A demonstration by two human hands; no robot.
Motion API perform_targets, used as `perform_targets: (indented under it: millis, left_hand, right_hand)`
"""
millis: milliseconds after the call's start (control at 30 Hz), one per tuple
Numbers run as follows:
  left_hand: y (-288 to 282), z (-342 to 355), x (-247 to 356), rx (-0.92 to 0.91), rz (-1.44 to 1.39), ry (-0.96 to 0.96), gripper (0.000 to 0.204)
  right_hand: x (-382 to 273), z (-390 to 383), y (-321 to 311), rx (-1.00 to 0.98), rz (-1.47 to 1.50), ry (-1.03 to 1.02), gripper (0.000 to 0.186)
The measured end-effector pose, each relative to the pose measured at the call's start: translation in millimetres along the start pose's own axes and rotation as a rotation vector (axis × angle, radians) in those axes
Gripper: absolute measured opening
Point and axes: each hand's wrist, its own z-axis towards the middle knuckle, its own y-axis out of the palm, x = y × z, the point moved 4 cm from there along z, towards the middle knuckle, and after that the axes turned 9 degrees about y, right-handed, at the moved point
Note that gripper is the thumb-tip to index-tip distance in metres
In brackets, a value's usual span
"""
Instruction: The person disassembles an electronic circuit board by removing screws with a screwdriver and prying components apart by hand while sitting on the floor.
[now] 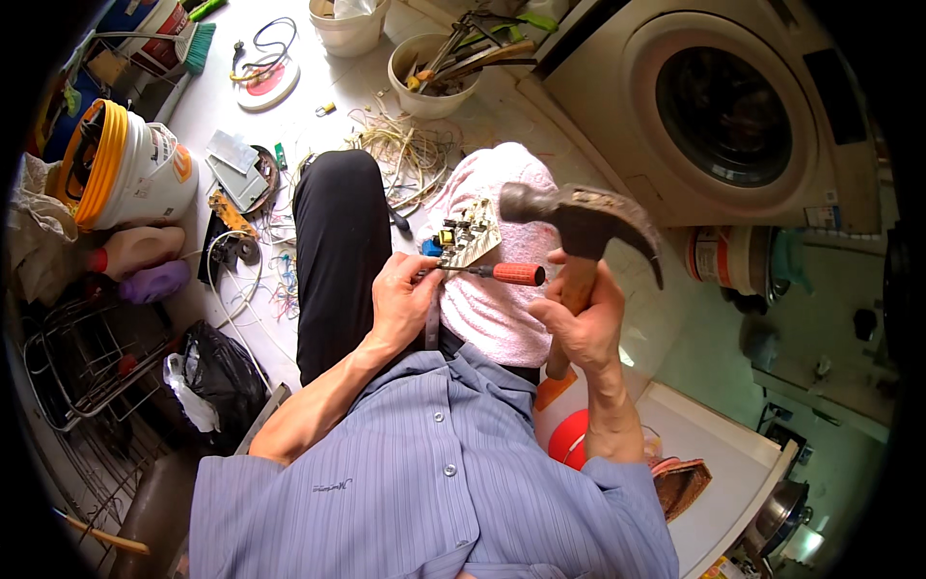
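My left hand (pixel 403 297) is closed in front of my lap, its thumb and fingers pinched round the thin shaft of a screwdriver. The screwdriver's red handle (pixel 519 274) points right. Touching the same fingertips is a small circuit board (pixel 470 237) with blue, yellow and metal parts; how much of it the fingers grip is partly hidden. My right hand (pixel 590 318) is wrapped round the wooden handle of a claw hammer (pixel 585 220). The hammer head is raised just right of the board, its claw curving to the right. A pink towel (pixel 487 314) covers my right thigh beneath.
Tangled wires (pixel 400 145) lie on the floor beyond my knees. A white bucket (pixel 429 79) there holds several tools. At the left stand a yellow-rimmed bucket (pixel 159 174) and a black bag (pixel 227 376). A washing machine (pixel 641 106) stands at the far right.
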Motion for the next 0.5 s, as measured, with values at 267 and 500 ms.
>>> perform_targets:
  millis: [267, 500]
  left_hand:
    - [-5.3, -5.2, 3.9, 0.019, 0.029, -0.057, 0.015]
    - [-0.8, 0.8, -9.3, -0.044, -0.033, -0.226, 0.038]
  right_hand:
    - [2.8, 6.2, 16.2, 0.029, -0.117, 0.033, 0.021]
    - [-0.7, 11.8, 18.4, 0.02, -0.207, -0.029, 0.011]
